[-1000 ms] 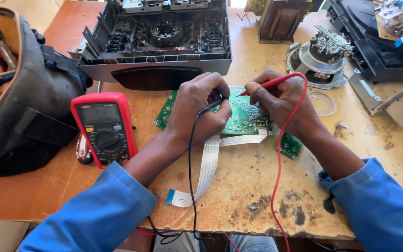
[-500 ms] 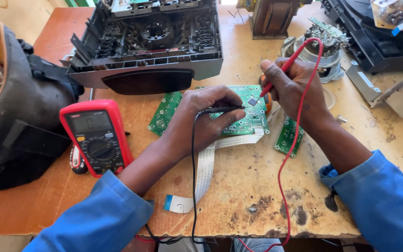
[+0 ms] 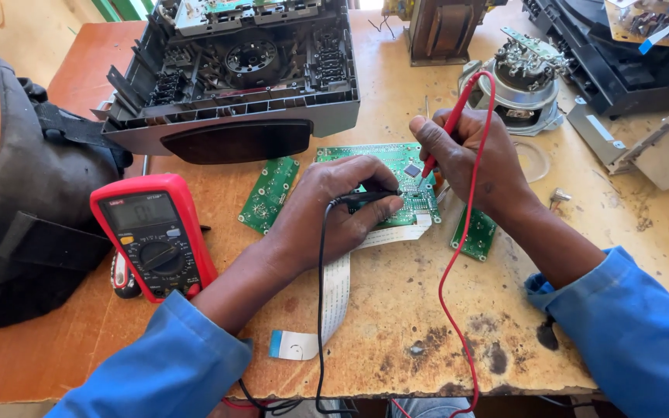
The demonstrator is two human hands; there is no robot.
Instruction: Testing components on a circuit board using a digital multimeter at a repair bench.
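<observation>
On the worktop (image 3: 427, 310), left hand (image 3: 334, 209) grips black probe (image 3: 365, 197), right hand (image 3: 470, 159) grips red probe (image 3: 447, 131) on green circuit board (image 3: 396, 166); a slipped tip could bridge neighbouring pins.

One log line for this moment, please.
left hand: black probe on green circuit board | right hand: red probe on board | multimeter beside

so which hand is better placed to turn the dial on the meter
Left. The left hand, holding the black probe, is nearer the meter; the right hand with the red probe lies farther off.
</observation>
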